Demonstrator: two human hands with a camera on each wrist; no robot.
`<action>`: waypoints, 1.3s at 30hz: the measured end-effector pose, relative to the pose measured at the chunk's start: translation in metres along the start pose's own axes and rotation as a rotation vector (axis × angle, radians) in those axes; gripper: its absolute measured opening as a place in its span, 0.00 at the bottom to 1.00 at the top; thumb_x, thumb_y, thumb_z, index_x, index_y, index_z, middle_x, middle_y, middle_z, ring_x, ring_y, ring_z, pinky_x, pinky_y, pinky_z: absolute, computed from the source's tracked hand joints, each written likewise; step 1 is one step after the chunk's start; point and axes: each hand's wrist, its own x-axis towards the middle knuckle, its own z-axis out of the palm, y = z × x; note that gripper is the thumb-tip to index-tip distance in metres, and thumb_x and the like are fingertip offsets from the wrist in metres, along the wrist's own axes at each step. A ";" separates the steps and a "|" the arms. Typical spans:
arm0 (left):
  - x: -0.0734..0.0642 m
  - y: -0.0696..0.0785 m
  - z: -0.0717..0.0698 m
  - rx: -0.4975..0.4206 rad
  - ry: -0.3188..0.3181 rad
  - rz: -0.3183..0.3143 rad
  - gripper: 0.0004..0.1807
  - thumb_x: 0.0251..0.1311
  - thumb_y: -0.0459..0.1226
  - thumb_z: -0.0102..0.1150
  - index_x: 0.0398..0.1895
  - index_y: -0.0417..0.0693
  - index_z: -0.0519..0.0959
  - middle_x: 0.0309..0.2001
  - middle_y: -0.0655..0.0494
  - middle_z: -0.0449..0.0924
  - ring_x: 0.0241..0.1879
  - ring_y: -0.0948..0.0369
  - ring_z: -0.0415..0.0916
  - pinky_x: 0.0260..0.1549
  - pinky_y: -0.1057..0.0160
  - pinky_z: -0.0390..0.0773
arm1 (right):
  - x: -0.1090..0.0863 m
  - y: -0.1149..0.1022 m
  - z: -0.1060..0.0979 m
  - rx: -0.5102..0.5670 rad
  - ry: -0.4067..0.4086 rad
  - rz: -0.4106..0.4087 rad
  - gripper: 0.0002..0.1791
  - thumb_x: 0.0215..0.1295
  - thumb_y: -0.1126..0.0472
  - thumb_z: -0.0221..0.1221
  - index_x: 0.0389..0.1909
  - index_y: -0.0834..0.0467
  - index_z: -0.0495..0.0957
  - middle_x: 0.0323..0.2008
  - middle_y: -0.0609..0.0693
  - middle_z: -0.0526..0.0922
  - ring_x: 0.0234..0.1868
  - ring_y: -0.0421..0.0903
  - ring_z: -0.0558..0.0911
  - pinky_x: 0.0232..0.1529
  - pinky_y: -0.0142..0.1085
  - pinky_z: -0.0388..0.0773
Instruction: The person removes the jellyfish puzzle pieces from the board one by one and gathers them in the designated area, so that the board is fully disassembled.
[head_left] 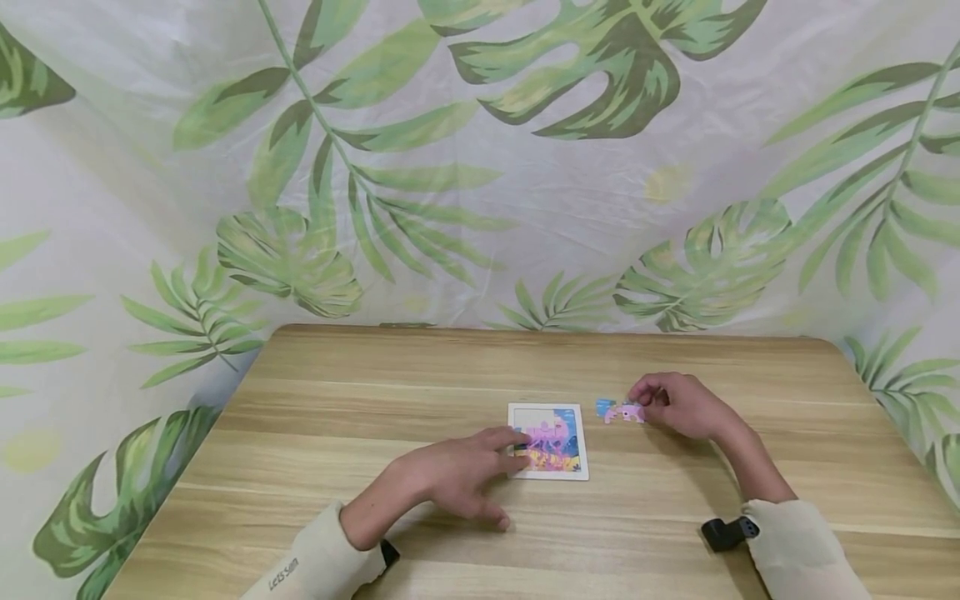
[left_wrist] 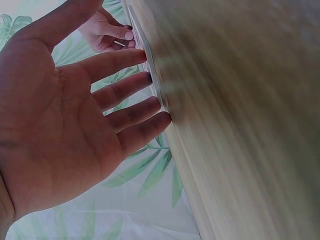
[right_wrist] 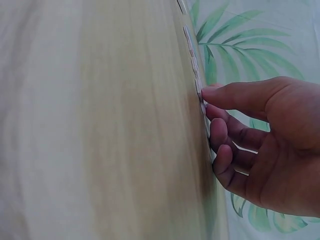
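A square jigsaw puzzle board (head_left: 549,476) with a white frame lies on the table, showing a pink jellyfish-like picture over a yellow bottom. Its upper left part shows a pale bare area. My left hand (head_left: 468,475) reaches over the board's left side, fingers spread and fairly straight, fingertips resting on it; the left wrist view shows this hand (left_wrist: 65,110) from the palm side. To the right of the board lie several loose blue and pink puzzle pieces (head_left: 606,407). My right hand (head_left: 686,406) pinches a piece at their right end between thumb and curled fingers (right_wrist: 220,131).
The wooden table (head_left: 360,375) has rounded far corners. Behind it hangs a pale cloth (head_left: 555,200) printed with green leaves. A black wrist device (head_left: 723,533) sits at the right sleeve, and part of another shows at the left.
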 end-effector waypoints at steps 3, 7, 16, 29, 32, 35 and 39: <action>0.000 0.001 0.000 0.005 0.005 0.000 0.43 0.65 0.56 0.72 0.81 0.53 0.71 0.85 0.56 0.57 0.85 0.55 0.55 0.80 0.54 0.66 | 0.000 -0.001 0.000 -0.004 0.002 0.005 0.08 0.68 0.69 0.66 0.46 0.60 0.85 0.38 0.50 0.85 0.38 0.43 0.78 0.38 0.32 0.76; 0.000 0.002 0.000 0.019 0.020 0.006 0.40 0.67 0.55 0.71 0.79 0.54 0.72 0.85 0.55 0.58 0.84 0.54 0.56 0.80 0.53 0.67 | 0.001 -0.003 0.002 -0.015 0.020 0.001 0.07 0.69 0.68 0.67 0.46 0.60 0.86 0.38 0.49 0.86 0.38 0.43 0.79 0.40 0.32 0.77; 0.004 0.008 -0.001 0.054 0.073 0.039 0.36 0.70 0.55 0.68 0.77 0.56 0.75 0.83 0.56 0.63 0.84 0.50 0.58 0.80 0.51 0.67 | 0.013 -0.020 0.012 0.026 -0.010 -0.054 0.08 0.71 0.64 0.67 0.47 0.61 0.86 0.39 0.49 0.88 0.40 0.42 0.81 0.41 0.32 0.79; 0.022 0.020 -0.002 0.084 0.041 0.058 0.35 0.72 0.57 0.65 0.77 0.54 0.75 0.85 0.56 0.59 0.85 0.53 0.56 0.80 0.54 0.67 | 0.029 -0.045 0.036 0.021 -0.045 -0.134 0.11 0.66 0.65 0.71 0.48 0.61 0.86 0.42 0.51 0.88 0.44 0.45 0.83 0.48 0.37 0.83; 0.024 0.022 -0.002 0.101 0.033 0.064 0.35 0.72 0.57 0.65 0.77 0.53 0.75 0.85 0.55 0.58 0.85 0.53 0.55 0.80 0.55 0.66 | 0.033 -0.050 0.040 -0.004 -0.048 -0.139 0.12 0.65 0.65 0.72 0.49 0.59 0.86 0.43 0.50 0.88 0.45 0.46 0.83 0.50 0.42 0.83; 0.025 0.023 -0.001 0.116 0.044 0.068 0.32 0.73 0.53 0.66 0.76 0.54 0.76 0.84 0.55 0.60 0.85 0.53 0.57 0.80 0.56 0.67 | 0.037 -0.057 0.044 -0.019 -0.045 -0.152 0.14 0.63 0.66 0.73 0.48 0.59 0.86 0.43 0.50 0.88 0.45 0.47 0.82 0.50 0.43 0.82; 0.026 0.021 -0.001 0.139 0.060 0.082 0.29 0.74 0.45 0.66 0.76 0.56 0.76 0.83 0.55 0.62 0.83 0.56 0.59 0.78 0.56 0.69 | 0.041 -0.063 0.051 -0.021 -0.061 -0.127 0.16 0.59 0.68 0.75 0.48 0.58 0.87 0.42 0.50 0.87 0.44 0.46 0.81 0.49 0.40 0.81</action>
